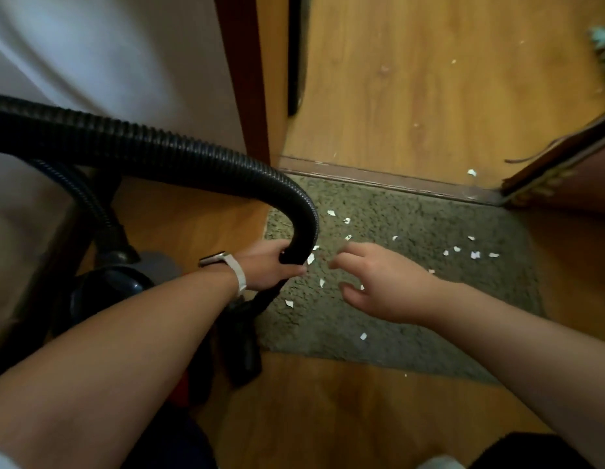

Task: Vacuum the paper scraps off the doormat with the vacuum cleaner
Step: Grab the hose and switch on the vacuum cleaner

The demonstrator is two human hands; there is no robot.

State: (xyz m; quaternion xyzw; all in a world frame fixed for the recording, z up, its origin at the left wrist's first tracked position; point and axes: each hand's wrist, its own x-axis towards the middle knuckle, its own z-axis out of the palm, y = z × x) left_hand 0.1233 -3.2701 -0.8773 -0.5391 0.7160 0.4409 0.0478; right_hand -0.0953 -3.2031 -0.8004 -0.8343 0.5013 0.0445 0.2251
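Black ribbed plastic vacuum hose (pixel 179 154): light, bendy; left hand (pixel 267 265) fingers wrap its stiffer end, best hold. Right hand (pixel 378 286) loosely curled, empty, above featherlight white paper scraps (pixel 475 254).

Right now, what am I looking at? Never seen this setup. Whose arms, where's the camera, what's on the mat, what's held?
There is no robot here, only a person's two bare arms. The single picture comes from a camera worn on the person's head, looking forward and down.

The left hand, with a watch on its wrist, has its grip round the black ribbed vacuum hose near its bent end. The dark body of the vacuum cleaner sits at lower left.

The right hand hovers over the grey-green doormat, its fingers loosely curled. It seems to hold nothing, though it is blurred.

White paper scraps lie scattered on the doormat, which lies on a wooden floor.
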